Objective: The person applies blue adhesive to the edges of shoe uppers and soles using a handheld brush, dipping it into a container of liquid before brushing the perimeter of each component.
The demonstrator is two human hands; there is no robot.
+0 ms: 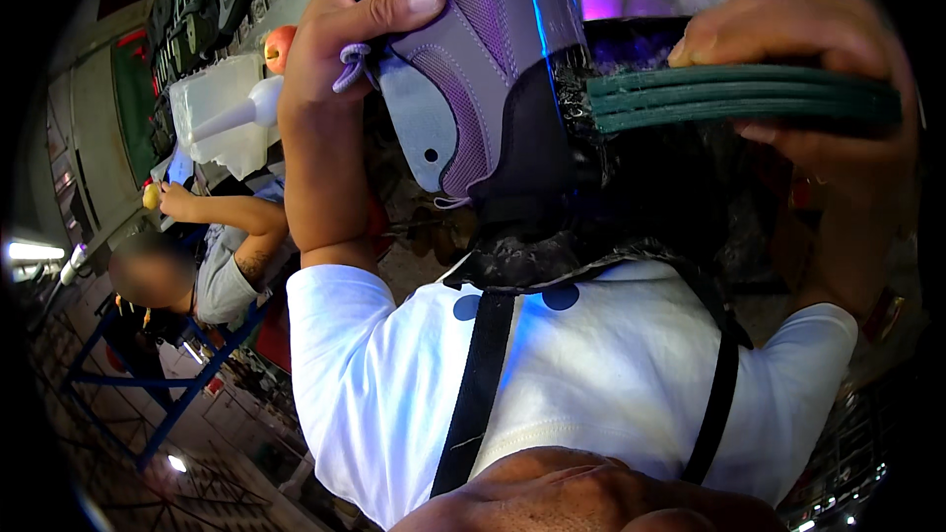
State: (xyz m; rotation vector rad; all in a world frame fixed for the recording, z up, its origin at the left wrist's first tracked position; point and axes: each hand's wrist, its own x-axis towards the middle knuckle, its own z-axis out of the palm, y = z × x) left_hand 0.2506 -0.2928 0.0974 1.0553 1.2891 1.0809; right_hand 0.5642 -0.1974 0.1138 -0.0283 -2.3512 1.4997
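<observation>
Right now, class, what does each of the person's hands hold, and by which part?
The left hand grips a grey-and-purple sneaker at its laced top. The right hand holds a green layered sole by its far end.

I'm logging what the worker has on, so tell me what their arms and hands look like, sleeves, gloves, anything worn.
Both hands are bare, with no gloves: the left hand and the right hand. The forearms are bare too. White short sleeves of a T-shirt end above the elbows. Two black straps run down over the shirt front. Something reddish sits near the right wrist, too unclear to identify.
</observation>
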